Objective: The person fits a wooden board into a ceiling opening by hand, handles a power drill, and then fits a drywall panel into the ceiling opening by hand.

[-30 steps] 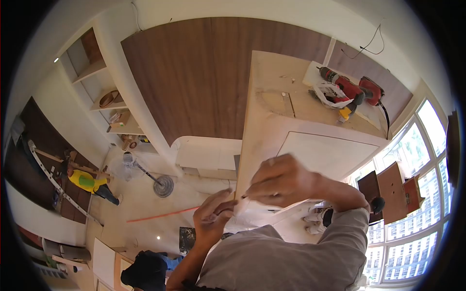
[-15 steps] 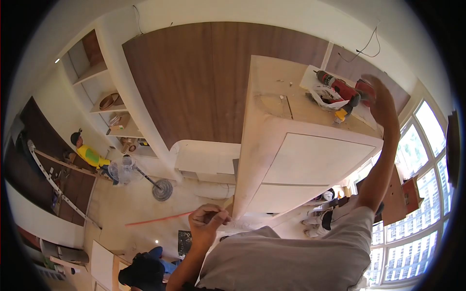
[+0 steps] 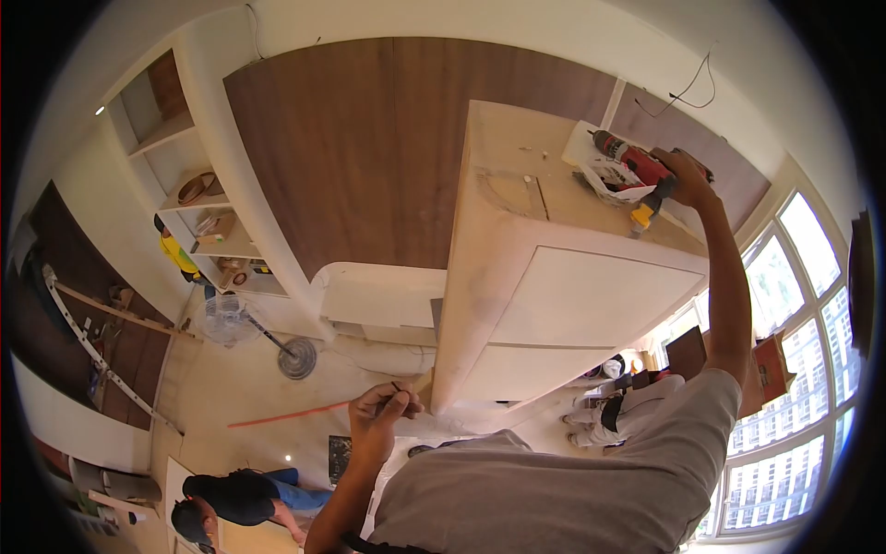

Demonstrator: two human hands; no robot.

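Red drill [image 3: 635,162]: at the curled fingers of the right hand [image 3: 685,175]; grip closure cannot be determined. Likely hefty, rigid; grasp by the body, clear of the chuck. Left hand [image 3: 388,406]: fingertips pinched together, contents indistinct.

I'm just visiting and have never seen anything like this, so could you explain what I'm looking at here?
There is no machine here: these are a person's own bare hands. Every picture comes from one camera worn on that person's head, looking forward and down; the lens bends the room. On top of the pale cabinet lie a red drill and a crumpled white wrapping. The right hand is at the drill's rear end, though its grip is partly hidden. The left hand is curled near the cabinet's edge; anything in its fingertips is too small to make out.
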